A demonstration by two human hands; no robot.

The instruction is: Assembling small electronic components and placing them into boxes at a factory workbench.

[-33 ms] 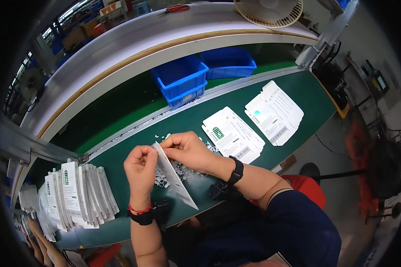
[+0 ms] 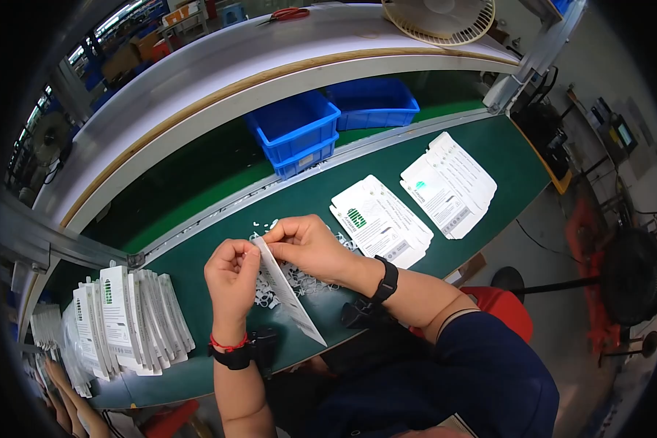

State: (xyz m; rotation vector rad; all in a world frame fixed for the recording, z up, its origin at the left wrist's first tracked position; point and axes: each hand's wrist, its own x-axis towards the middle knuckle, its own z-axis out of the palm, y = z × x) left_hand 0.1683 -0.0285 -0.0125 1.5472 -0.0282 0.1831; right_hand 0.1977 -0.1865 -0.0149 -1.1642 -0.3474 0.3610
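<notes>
Between my two hands is a flat white printed carton point(image 2: 290, 301), tilted so that it shows nearly edge-on. My left hand point(image 2: 231, 276) pinches its upper end with thumb and curled fingers. Close beside it, my right hand point(image 2: 308, 247) grips the same end from the right. What the fingertips do at the carton's edge is partly hidden. Under and around the carton, small white cut-out scraps point(image 2: 310, 283) lie strewn on the green tabletop point(image 2: 197, 255).
To the right lie two fanned stacks of flat white cartons, a nearer stack point(image 2: 384, 223) and a farther stack point(image 2: 451, 186). A row of cartons point(image 2: 135, 321) leans at left. Blue bins point(image 2: 299, 131) stand behind, under a white shelf point(image 2: 219, 69). Another person's arm point(image 2: 73, 398) shows at lower left.
</notes>
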